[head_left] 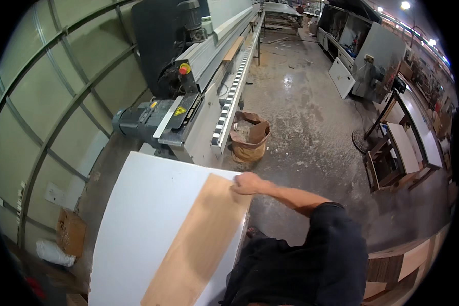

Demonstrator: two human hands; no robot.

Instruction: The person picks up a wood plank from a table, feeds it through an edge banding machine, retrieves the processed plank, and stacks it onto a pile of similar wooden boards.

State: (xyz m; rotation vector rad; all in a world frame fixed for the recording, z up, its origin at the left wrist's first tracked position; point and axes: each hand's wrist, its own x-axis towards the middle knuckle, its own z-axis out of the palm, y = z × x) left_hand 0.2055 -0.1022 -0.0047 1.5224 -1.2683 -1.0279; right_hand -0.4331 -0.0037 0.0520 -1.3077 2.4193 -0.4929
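A long, light wood-grain board [199, 239] lies flat and slanted across a white-topped table [143, 204]. My right hand [247, 183] is at the far right corner of the board, its fingers curled over the end and closed on it. The near end of the board runs out of the picture at the lower edge. My left hand is not in view.
Beyond the table stands a long machine with a roller track [234, 92], a red stop button [184, 69] and a motor [137, 120]. A brown sack [249, 148] of scraps stands beside it. To the right are a wooden stand [403, 148] and stacked boards [392, 265]; a cardboard box [70, 232] sits left.
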